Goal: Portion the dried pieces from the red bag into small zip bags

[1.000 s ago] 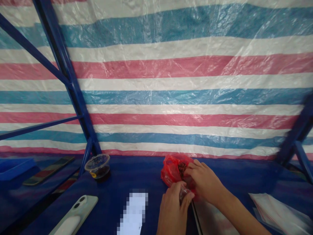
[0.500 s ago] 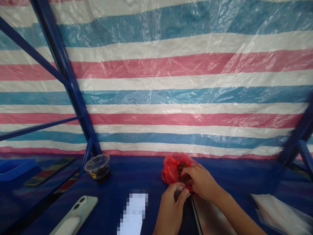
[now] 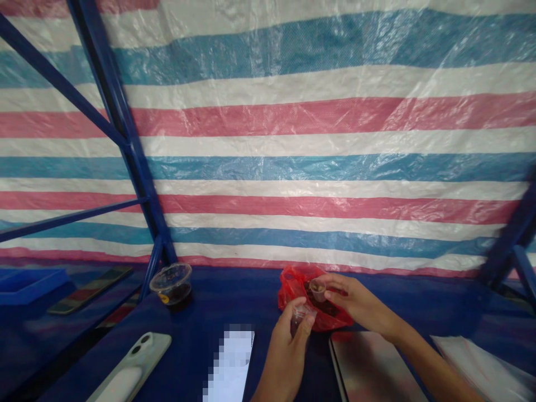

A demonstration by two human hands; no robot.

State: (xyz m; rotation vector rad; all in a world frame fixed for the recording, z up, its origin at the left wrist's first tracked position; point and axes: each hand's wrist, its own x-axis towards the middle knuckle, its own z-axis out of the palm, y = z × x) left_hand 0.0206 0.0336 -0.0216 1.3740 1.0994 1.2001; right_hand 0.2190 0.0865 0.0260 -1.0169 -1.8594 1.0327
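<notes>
A red plastic bag [image 3: 288, 287] stands open on the blue tabletop, with dark brown crumbly stuff [image 3: 329, 307] inside. Over its mouth my right hand [image 3: 347, 296] grips a small clear plastic cup [image 3: 318, 289] between thumb and fingers; a little light brown matter shows in the cup. At the bag's near edge, my left hand [image 3: 293, 332] is closed round another small clear plastic cup [image 3: 302, 314]. What that second cup contains I cannot make out.
Left of my hands lie a lit phone [image 3: 230, 363] and a pale green phone [image 3: 142, 357]. A clear tub of dark liquid [image 3: 173, 287] stands farther back. A closed laptop-like slab [image 3: 372, 363] and clear plastic bags [image 3: 473, 360] lie to the right. Blue metal posts [image 3: 142, 178] flank the striped tarp.
My right hand has lifted out of the brown stuff and now shows a small cup. My left hand has shifted slightly left, away from the right. The view has moved a little.
</notes>
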